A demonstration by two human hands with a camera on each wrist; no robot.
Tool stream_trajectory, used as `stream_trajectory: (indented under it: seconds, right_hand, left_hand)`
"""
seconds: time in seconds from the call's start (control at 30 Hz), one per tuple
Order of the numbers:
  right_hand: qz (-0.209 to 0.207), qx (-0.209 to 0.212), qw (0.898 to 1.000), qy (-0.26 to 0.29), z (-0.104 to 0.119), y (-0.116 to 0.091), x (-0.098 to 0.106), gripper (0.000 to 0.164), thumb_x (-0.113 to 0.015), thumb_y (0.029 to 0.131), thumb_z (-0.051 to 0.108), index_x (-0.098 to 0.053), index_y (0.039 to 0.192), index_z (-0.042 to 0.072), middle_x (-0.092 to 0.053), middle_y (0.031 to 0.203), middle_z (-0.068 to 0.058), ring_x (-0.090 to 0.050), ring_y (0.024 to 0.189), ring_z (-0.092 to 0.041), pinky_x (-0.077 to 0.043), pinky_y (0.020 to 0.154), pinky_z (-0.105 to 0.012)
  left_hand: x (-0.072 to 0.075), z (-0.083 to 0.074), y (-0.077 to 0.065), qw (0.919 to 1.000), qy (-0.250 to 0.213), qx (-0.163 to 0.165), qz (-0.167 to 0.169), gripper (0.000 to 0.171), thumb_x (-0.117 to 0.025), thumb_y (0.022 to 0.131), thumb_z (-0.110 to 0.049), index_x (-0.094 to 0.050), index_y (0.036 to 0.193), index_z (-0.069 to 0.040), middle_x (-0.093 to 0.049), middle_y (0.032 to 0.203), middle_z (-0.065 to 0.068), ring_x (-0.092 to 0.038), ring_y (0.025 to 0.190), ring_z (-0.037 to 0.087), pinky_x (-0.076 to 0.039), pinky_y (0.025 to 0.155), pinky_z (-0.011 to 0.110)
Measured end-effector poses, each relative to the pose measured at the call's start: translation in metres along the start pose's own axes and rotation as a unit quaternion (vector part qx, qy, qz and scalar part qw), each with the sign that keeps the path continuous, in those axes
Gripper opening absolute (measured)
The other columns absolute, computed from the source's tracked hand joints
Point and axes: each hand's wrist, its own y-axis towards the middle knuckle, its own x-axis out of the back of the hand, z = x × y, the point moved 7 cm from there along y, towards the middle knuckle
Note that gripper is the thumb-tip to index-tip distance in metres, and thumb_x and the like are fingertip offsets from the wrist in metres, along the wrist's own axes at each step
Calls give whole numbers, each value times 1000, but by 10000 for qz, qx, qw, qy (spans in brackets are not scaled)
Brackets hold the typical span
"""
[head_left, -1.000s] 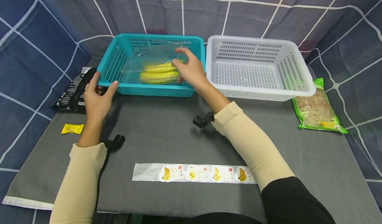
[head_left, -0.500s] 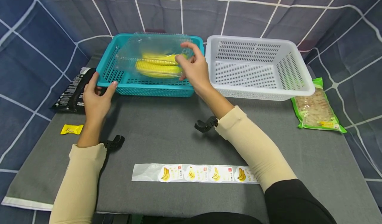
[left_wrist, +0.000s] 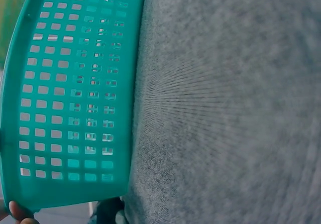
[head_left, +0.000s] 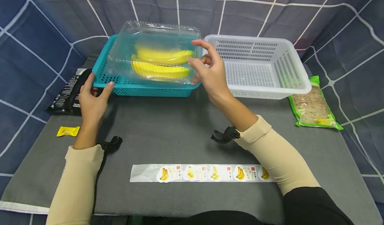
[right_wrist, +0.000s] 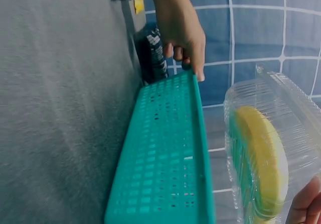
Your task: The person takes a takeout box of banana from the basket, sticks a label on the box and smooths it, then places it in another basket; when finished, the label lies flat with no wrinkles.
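Note:
Two yellow bananas (head_left: 160,71) lie inside a clear plastic clamshell box (head_left: 120,65). My right hand (head_left: 213,75) pinches the box by its right end and holds it above the teal basket (head_left: 150,91). In the right wrist view the box (right_wrist: 296,138) hangs clear of the basket's rim, with the fingertips (right_wrist: 305,199) at its edge. My left hand (head_left: 93,103) grips the front left corner of the basket. Only a bit of thumb (left_wrist: 20,210) shows in the left wrist view, at the basket's corner.
A white basket (head_left: 255,93) stands right of the teal one, with a green-edged noodle pack (head_left: 316,108) beside it. A black packet (head_left: 67,93) and a small yellow wrapper (head_left: 68,131) lie left. A strip of banana stickers (head_left: 196,173) lies in front.
My right hand has raised the box of bananas out of the teal basket and shifted it up and slightly right. The left hand keeps its grip on the basket corner.

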Motion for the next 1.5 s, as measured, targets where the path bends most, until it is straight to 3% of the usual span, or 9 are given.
stream_trajectory:
  seconds: [0.33, 0.67, 0.87, 1.0, 1.2, 1.5]
  right_hand:
    - [66, 315, 9995, 38, 26, -48, 49, 46, -64, 87, -3, -65, 131, 11, -49, 73, -6, -47, 52, -14, -46, 43, -26]
    - [69, 20, 9997, 225, 28, -111, 88, 51, -53, 85, -15, -65, 131, 5, -47, 81, -6, -48, 68, -11, -42, 48, -19]
    - [103, -39, 9999, 59, 16, -145, 106, 55, -51, 83, -19, -61, 134, 0, -47, 96, -9, -47, 62, -6, -43, 45, -19]
    - [103, -86, 9999, 15, 5, -161, 115, 56, -51, 83, -21, -59, 136, -3, -45, 95, -9, -44, 57, -5, -41, 45, -19]
    - [193, -165, 9996, -105, -12, -175, 125, 58, -51, 83, -21, -60, 136, 1, -46, 97, -7, -45, 58, -3, -42, 49, -17]
    - [96, -313, 9990, -288, -42, -181, 148, 54, -53, 87, -17, -55, 139, -4, -45, 96, -9, -45, 57, -7, -44, 52, -19]
  left_hand:
    - [0, 3, 0, 9999, -113, -24, 4, 72, -72, 94, -38, -42, 158, -23, -40, 109, -12, -37, 101, 3, -30, 92, 23]
    - [3, 4, 1, 9999, -61, 66, 47, 73, -71, 95, -39, -40, 159, -23, -38, 107, -14, -35, 100, 2, -29, 92, 23]
    - [4, 5, 0, 9999, -29, 115, 100, 73, -70, 96, -39, -38, 159, -25, -37, 109, -14, -35, 102, 3, -29, 94, 24]
    - [6, 4, 2, 9999, 7, 79, 79, 72, -70, 96, -40, -38, 159, -25, -37, 108, -15, -35, 102, 3, -30, 94, 23]
    - [7, 5, 0, 9998, -64, 175, 49, 72, -70, 96, -39, -38, 159, -26, -38, 110, -13, -36, 105, 5, -30, 96, 25]
    - [-3, 3, 0, 9994, -305, 133, 92, 72, -71, 96, -35, -39, 159, -23, -36, 111, -11, -35, 107, 6, -31, 99, 24]
